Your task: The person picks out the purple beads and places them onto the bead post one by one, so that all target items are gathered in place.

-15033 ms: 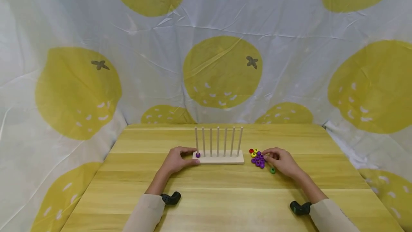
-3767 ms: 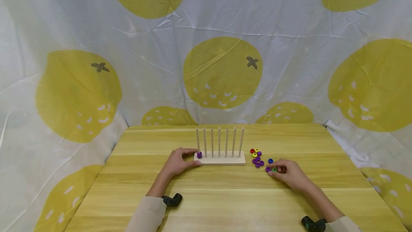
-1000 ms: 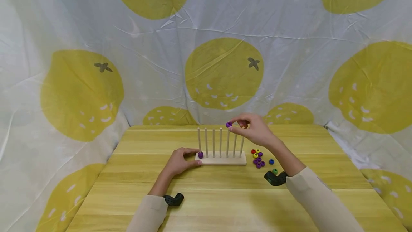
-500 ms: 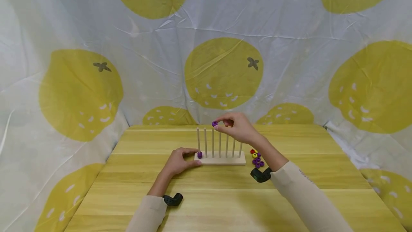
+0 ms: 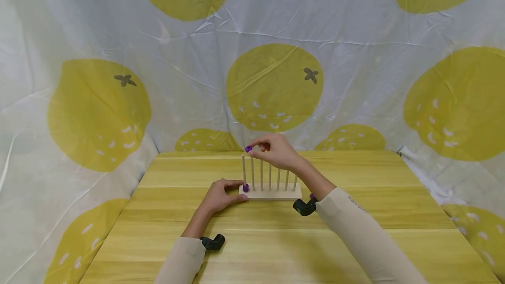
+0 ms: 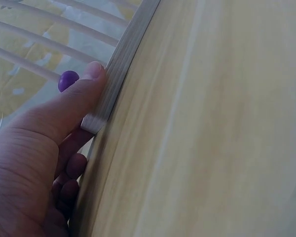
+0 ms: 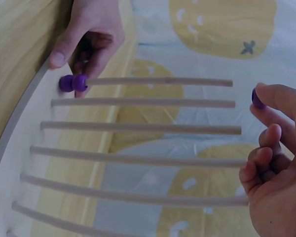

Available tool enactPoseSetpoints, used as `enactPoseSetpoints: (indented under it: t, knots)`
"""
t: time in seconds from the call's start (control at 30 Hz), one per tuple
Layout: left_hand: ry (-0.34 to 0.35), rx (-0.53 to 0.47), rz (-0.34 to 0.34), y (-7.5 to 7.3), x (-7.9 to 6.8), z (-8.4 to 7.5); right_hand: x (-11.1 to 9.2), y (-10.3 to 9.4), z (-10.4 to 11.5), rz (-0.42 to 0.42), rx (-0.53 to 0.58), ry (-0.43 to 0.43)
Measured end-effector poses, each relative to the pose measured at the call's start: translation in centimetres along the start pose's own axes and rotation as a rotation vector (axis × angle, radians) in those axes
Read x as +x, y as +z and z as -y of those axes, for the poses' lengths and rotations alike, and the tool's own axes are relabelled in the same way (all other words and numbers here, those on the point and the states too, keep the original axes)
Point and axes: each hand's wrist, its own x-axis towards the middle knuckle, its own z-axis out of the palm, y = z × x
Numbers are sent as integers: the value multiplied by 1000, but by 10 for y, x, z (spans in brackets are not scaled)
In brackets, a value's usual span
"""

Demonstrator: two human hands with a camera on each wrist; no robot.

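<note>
In the head view, a pale wooden base (image 5: 276, 194) carries a row of several upright pegs. Its left end is gripped by my left hand (image 5: 215, 197), thumb on the front edge. Two purple beads (image 7: 73, 83) sit stacked at the foot of the leftmost peg (image 7: 163, 81), as the right wrist view shows. My right hand (image 5: 278, 151) pinches another purple bead (image 5: 248, 148) between thumb and index finger. That bead is in the air near the tops of the two leftmost pegs, apart from the leftmost peg's tip in the right wrist view.
Just right of the base, one loose purple bead (image 5: 312, 196) peeks out beside the right wrist; my right arm covers the spot of the other loose beads. The wooden table (image 5: 252, 249) ends at a lemon-print cloth (image 5: 351, 78) behind.
My right hand took a purple bead from beside the green one, lifted it and carried it left across the pegs. Fifteen seconds ago the leftmost peg held one bead. My left hand stayed put.
</note>
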Motion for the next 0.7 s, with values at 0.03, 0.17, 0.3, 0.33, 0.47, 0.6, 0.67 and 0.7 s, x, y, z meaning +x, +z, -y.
enactPoseSetpoints:
  t: [0.03, 0.17, 0.3, 0.33, 0.47, 0.6, 0.67, 0.7]
  knots:
    - [-2, 0, 1, 0, 0, 0, 2, 2, 1, 4, 1, -3]
    - [0, 7, 0, 0, 0, 0, 6, 7, 2, 22, -14, -12]
    - [3, 4, -1, 0, 1, 0, 8, 11, 3, 32, -43, -12]
    - [4, 2, -1, 0, 1, 0, 9, 12, 3, 33, -47, -13]
    - [3, 1, -4, -1, 1, 0, 10, 14, 5, 41, -56, -11]
    - [2, 1, -5, -1, 1, -1, 10, 16, 5, 49, -68, -10]
    - [-1, 1, -7, -1, 1, -2, 10, 16, 5, 55, -81, -15]
    - [-2, 1, -8, -1, 1, -2, 10, 16, 5, 59, -87, -17]
